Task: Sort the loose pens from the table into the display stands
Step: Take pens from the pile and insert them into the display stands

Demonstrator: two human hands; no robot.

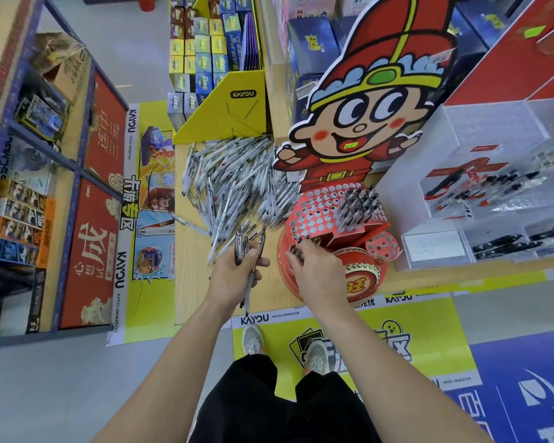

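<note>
Black trousers (285,404) and two pale shoes (253,340) fill the bottom of the view, with both bare forearms reaching forward over the wooden surface (192,282). The left hand (234,273) has its grip closed round a bundle of pens (242,247), whose clicker ends fan out above the fingers while the tips stick out below the palm, over the near edge of the surface. The right hand (317,270) is just beside it, palm down over the low front tier of the red display stand (314,212). Its fingertips (296,251) are bent onto a few dark pen tops there, and I cannot tell whether its grip holds one. On the stand's perforated upper tier a cluster of pens (359,206) stands upright in the holes, with many holes around it unfilled. The heap of loose pens (234,180) lies on the surface beyond the left hand, between a yellow box (231,119) and the stand's cartoon figure (365,123). A clear acrylic rack (493,174) holding dark pens sits to the right.
</note>
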